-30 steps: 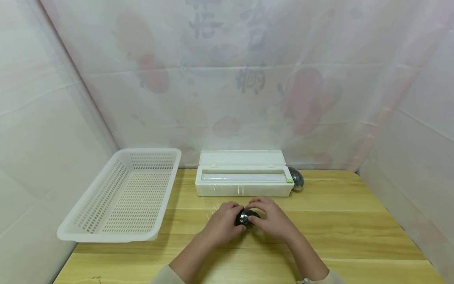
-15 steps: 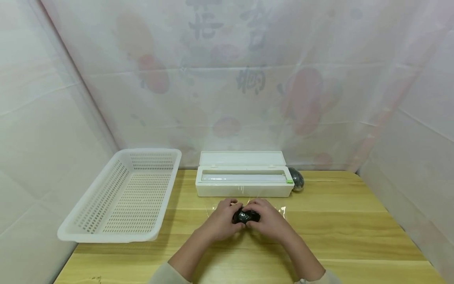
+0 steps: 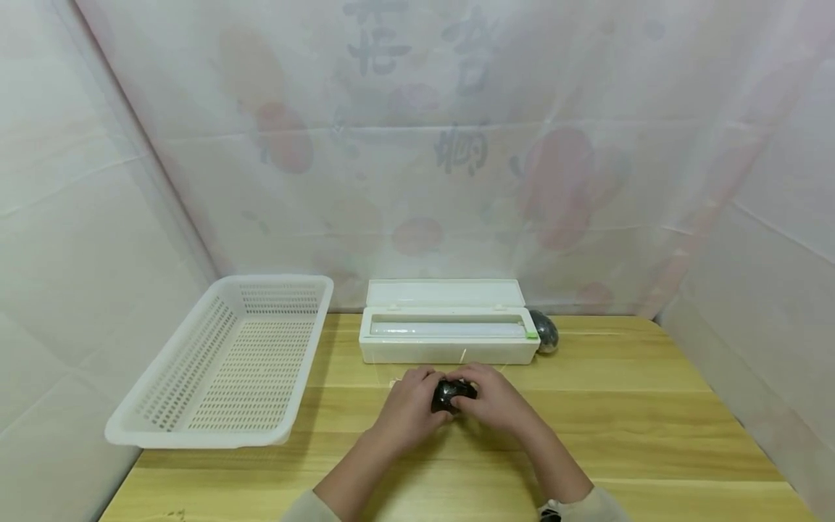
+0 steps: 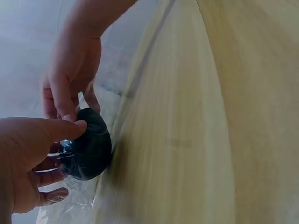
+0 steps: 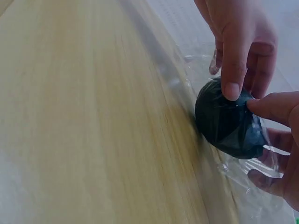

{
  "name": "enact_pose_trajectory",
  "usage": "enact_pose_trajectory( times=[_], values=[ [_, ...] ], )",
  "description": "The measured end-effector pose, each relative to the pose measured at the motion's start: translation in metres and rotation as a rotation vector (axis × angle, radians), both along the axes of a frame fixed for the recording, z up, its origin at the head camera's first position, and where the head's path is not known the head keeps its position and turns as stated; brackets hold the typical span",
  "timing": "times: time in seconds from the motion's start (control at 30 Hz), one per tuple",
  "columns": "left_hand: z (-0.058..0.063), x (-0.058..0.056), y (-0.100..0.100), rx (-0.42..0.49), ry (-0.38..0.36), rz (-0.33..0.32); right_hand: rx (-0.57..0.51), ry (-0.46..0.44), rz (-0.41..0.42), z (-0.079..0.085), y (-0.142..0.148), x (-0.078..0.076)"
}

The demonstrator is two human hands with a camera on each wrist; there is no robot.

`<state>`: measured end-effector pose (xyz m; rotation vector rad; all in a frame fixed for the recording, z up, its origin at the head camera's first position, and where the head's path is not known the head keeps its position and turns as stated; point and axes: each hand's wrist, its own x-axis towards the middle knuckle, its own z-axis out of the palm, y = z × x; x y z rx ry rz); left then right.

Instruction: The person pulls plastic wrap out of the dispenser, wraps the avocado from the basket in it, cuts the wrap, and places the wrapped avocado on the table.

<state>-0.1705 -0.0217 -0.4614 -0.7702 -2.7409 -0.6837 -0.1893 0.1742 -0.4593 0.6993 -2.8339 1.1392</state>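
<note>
A dark, rounded avocado-like fruit (image 3: 450, 392) sits low over the table, between both hands. The left hand (image 3: 406, 407) grips its left side, its thumb lying over the near surface in the left wrist view. From the other side the right hand (image 3: 494, 399) holds it, thumb and fingers bent round the fruit. Clear cling film (image 5: 254, 198) lies smooth over part of the fruit and spreads crumpled beneath the fingers. Behind the hands stands a white cling film dispenser box (image 3: 450, 353), lid raised, with the film roll (image 3: 450, 329) inside.
Another dark, speckled round fruit (image 3: 545, 332) rests against the dispenser's right end. A white perforated plastic basket (image 3: 196, 438) occupies the left of the wooden table (image 3: 626, 428). Pale printed curtains (image 3: 417, 181) enclose the back and sides.
Both hands stay on the fruit and shift their fingers over it. The right thumb has moved up onto its near face. Film glints beside the right hand are no longer visible.
</note>
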Motion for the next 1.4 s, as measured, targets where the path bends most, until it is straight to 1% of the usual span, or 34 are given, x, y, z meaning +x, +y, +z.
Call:
enact_pose_trajectory(
  times=[0.17,0.27,0.33,0.47,0.53,0.67,0.73,0.8,0.93,0.97,1.03,1.13,1.2,1.3,1.4],
  values=[
    [-0.002,-0.008,0.002,-0.018,-0.034,0.014,-0.015,-0.060,-0.044,0.002,-0.001,-0.001],
    [-0.001,-0.013,0.003,-0.042,-0.046,0.008,-0.025,-0.057,-0.056,0.005,0.000,0.001],
    [0.000,-0.017,0.005,-0.060,-0.049,0.005,-0.009,-0.016,-0.060,0.005,0.001,0.003],
    [0.004,-0.022,0.006,-0.094,-0.062,0.002,0.029,0.114,-0.051,0.004,0.001,0.005],
    [0.005,-0.024,0.006,-0.102,-0.081,0.001,0.057,0.160,-0.037,0.004,-0.001,0.005],
    [0.006,-0.028,0.006,-0.111,-0.120,-0.005,0.085,0.167,-0.019,0.001,-0.004,0.003],
    [0.006,-0.030,0.006,-0.095,-0.146,-0.008,0.089,0.151,-0.032,0.001,-0.005,0.002],
    [0.005,-0.030,0.005,-0.061,-0.178,-0.010,0.083,0.138,-0.051,0.001,-0.006,0.000],
    [0.002,-0.030,0.002,0.046,-0.223,0.006,0.075,0.120,-0.070,0.000,-0.006,-0.005],
    [0.001,-0.029,0.001,0.067,-0.221,0.014,0.072,0.118,-0.069,0.000,-0.006,-0.007],
    [0.001,-0.027,0.000,0.108,-0.190,0.035,0.061,0.110,-0.056,0.000,-0.005,-0.010],
    [0.002,-0.025,-0.002,0.147,-0.103,0.059,0.045,0.104,-0.030,0.001,-0.003,-0.014],
    [0.001,-0.024,-0.002,0.157,-0.034,0.051,0.025,0.094,-0.015,0.001,-0.002,-0.017],
    [-0.002,-0.025,0.000,0.128,0.039,0.025,0.004,0.087,-0.006,0.000,-0.001,-0.019],
    [-0.007,-0.027,0.003,0.092,0.054,0.015,-0.022,0.070,-0.007,-0.001,-0.001,-0.021]
  ],
)
